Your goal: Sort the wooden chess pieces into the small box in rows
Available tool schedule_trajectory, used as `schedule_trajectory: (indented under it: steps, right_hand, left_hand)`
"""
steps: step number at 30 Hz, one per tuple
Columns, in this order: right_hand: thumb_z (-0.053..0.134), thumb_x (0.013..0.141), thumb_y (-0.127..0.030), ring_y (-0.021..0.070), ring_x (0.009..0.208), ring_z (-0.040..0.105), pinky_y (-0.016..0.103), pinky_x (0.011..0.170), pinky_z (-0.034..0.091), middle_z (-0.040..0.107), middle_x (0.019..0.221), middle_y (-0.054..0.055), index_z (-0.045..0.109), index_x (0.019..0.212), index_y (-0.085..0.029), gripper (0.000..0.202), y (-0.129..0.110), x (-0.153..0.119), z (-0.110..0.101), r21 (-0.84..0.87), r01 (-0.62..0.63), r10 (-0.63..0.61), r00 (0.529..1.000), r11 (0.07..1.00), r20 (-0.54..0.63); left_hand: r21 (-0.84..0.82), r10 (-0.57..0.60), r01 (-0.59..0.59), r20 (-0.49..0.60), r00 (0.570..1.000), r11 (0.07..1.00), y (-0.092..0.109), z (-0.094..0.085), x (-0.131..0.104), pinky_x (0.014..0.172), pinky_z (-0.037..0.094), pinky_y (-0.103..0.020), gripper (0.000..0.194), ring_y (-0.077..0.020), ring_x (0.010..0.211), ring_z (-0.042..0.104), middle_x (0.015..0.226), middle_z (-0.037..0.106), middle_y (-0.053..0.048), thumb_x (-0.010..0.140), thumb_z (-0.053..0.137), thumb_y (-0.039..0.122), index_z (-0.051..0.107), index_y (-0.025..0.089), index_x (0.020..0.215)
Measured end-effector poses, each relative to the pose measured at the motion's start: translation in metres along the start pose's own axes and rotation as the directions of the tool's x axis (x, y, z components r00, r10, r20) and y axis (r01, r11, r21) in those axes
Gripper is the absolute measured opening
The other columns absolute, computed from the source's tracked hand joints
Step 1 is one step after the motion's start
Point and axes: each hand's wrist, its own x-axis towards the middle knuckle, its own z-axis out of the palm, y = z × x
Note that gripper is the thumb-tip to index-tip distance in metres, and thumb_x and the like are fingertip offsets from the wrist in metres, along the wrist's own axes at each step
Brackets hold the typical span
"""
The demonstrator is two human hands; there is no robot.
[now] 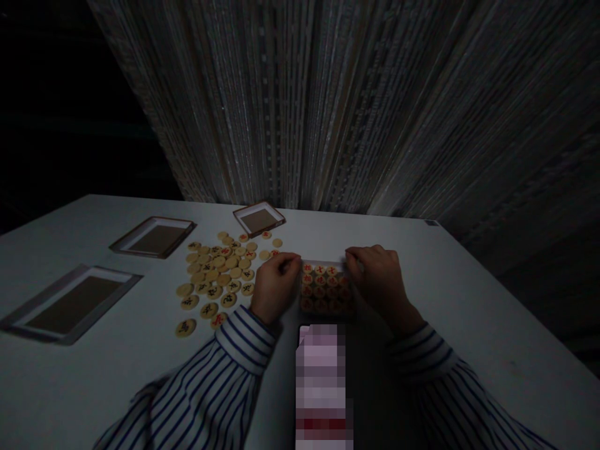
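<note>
A small box [327,261] sits in front of me, filled with rows of round Chinese chess pieces [332,281] with red characters. The front rows look dimmer, perhaps under a see-through cover; I cannot be sure. At its back left corner my left hand [275,282] is closed, thumb and forefinger pinched at the edge. My right hand [379,278] is closed in the same way at the back right corner. Whether they grip the box wall or a thin cover is hard to see. Loose chess pieces [215,275] lie heaped left of my left hand, some showing characters, others blank side up.
Shallow trays or lids stand on the white table [154,387]: one at far left [77,269], one behind it [162,219], one at the back [259,205]. A lit phone [321,375] lies before the box. Behind the table hangs a striped curtain [290,100].
</note>
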Motion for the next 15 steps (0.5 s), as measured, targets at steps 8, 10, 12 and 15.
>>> schedule_trajectory:
  steps: [8, 10, 12, 15]
  right_hand:
    - [0.042, 0.087, -0.022, 0.0195, 0.079, 0.055, 0.032, 0.07, 0.027, 0.069, 0.086, 0.006, 0.065, 0.09, -0.018, 0.024, 0.002, -0.002, 0.004, 0.01, 0.015, -0.016, 0.999, 1.0, 0.05]
    - [0.042, 0.088, -0.022, 0.0195, 0.078, 0.055, 0.032, 0.07, 0.027, 0.069, 0.085, 0.006, 0.065, 0.092, -0.018, 0.024, 0.003, -0.002, 0.004, 0.015, 0.012, -0.012, 0.999, 1.0, 0.031]
    - [0.042, 0.088, -0.022, 0.0196, 0.076, 0.056, 0.032, 0.069, 0.028, 0.069, 0.083, 0.006, 0.065, 0.094, -0.017, 0.024, 0.004, -0.002, 0.005, 0.025, 0.011, -0.011, 1.0, 1.0, 0.002]
    - [0.042, 0.088, -0.022, 0.0196, 0.074, 0.057, 0.032, 0.069, 0.03, 0.069, 0.079, 0.006, 0.064, 0.098, -0.015, 0.026, 0.006, -0.001, 0.006, 0.051, 0.016, -0.012, 0.998, 0.999, -0.066]
  left_hand:
    - [-0.03, -0.015, 0.015, -0.018, 1.0, 0.999, 0.002, -0.001, 0.001, 0.062, 0.046, -0.025, 0.019, -0.0139, 0.064, 0.059, 0.068, 0.065, -0.002, 0.073, 0.057, 0.031, 0.065, 0.014, 0.077]
    - [-0.029, -0.013, 0.013, -0.018, 1.0, 0.999, 0.004, -0.002, 0.002, 0.062, 0.046, -0.024, 0.018, -0.0136, 0.064, 0.058, 0.068, 0.064, -0.002, 0.073, 0.058, 0.031, 0.064, 0.014, 0.077]
    - [-0.038, -0.009, 0.009, -0.005, 1.0, 0.999, 0.006, -0.005, 0.002, 0.062, 0.045, -0.024, 0.019, -0.0133, 0.063, 0.058, 0.067, 0.064, -0.002, 0.073, 0.058, 0.031, 0.064, 0.014, 0.077]
    - [-0.059, 0.02, -0.02, 0.001, 1.0, 0.998, 0.01, -0.01, 0.006, 0.063, 0.045, -0.024, 0.018, -0.0133, 0.065, 0.058, 0.069, 0.064, -0.002, 0.073, 0.057, 0.03, 0.063, 0.014, 0.077]
